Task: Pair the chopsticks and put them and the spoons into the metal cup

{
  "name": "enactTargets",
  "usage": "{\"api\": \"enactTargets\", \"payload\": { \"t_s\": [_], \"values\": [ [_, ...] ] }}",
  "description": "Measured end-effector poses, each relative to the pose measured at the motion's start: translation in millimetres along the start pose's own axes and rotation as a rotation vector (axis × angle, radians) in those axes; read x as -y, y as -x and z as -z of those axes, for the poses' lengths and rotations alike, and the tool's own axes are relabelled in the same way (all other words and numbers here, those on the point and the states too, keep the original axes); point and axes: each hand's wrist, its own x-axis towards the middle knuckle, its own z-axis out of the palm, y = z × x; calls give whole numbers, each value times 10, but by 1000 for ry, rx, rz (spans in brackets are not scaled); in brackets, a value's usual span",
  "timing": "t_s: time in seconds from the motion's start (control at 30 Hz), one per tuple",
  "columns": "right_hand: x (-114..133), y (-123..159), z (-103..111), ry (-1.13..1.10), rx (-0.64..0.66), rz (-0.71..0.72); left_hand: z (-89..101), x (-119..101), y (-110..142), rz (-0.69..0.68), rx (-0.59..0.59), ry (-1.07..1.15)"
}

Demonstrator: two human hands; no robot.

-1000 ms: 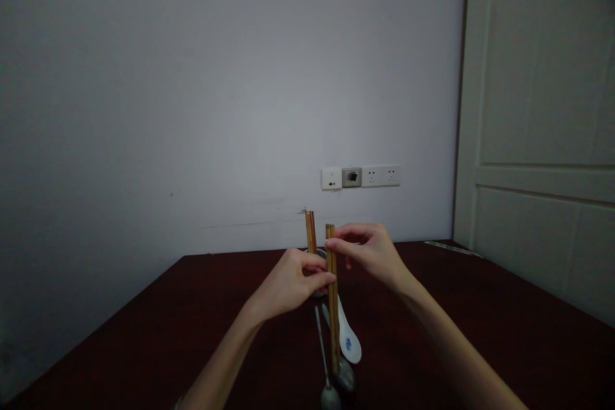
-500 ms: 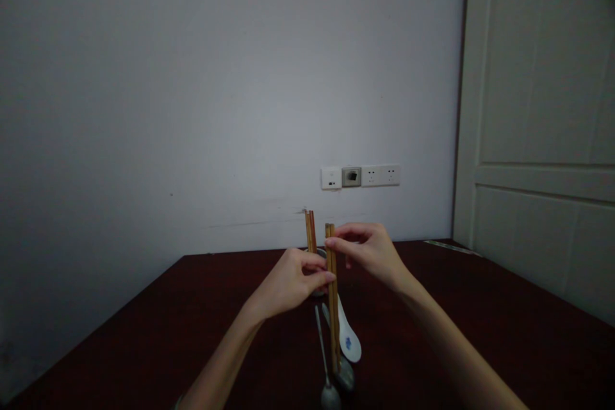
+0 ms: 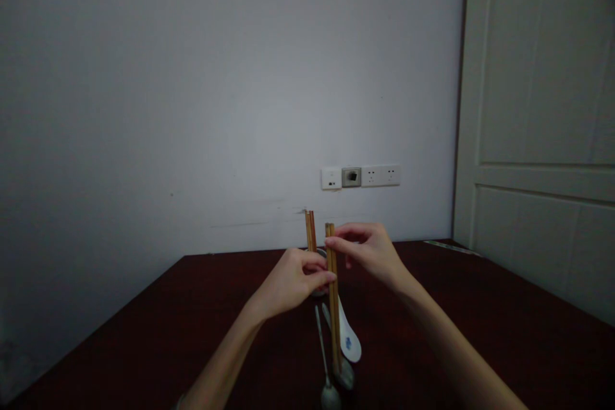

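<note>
A: Locate the chopsticks [image 3: 334, 317].
B: Near six o'clock in view, upright; left hand [image 3: 288, 283] pinches mid-shaft, right hand [image 3: 372, 253] the top.
A: Hazard?
B: A slackened pinch could splay them, knocking the white spoon [image 3: 350, 347] at their five o'clock.

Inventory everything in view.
Slim wooden chopsticks: two, light brown, held upright
Other slim chopsticks: at least two, brown and reddish, behind
Round container: one, greyish, mostly hidden, below
Thin metal spoon: one, grey, front
Broad metal spoon: one, grey, beside it
Curved ceramic spoon: one, white and blue, right
Flat table: one, dark red, underneath
Thin strip: one, pale, table edge
Plain wall: one, grey, behind
Rectangular wall plates: several, white and grey, there
Panelled door: one, pale, right
Left hand: one, bare, holding chopsticks
Right hand: one, bare, higher up
</note>
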Motion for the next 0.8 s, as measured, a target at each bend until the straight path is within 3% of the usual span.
{"api": "enactTargets", "payload": {
  "t_s": [0.37, 0.8],
  "values": [
    [6, 1, -4, -28, 6, -15, -32, -59, 8, 58, -37, 20],
    [-37, -9, -17, -63, -26, -29, -63, -91, 17, 15, -77, 7]
  ]
}}
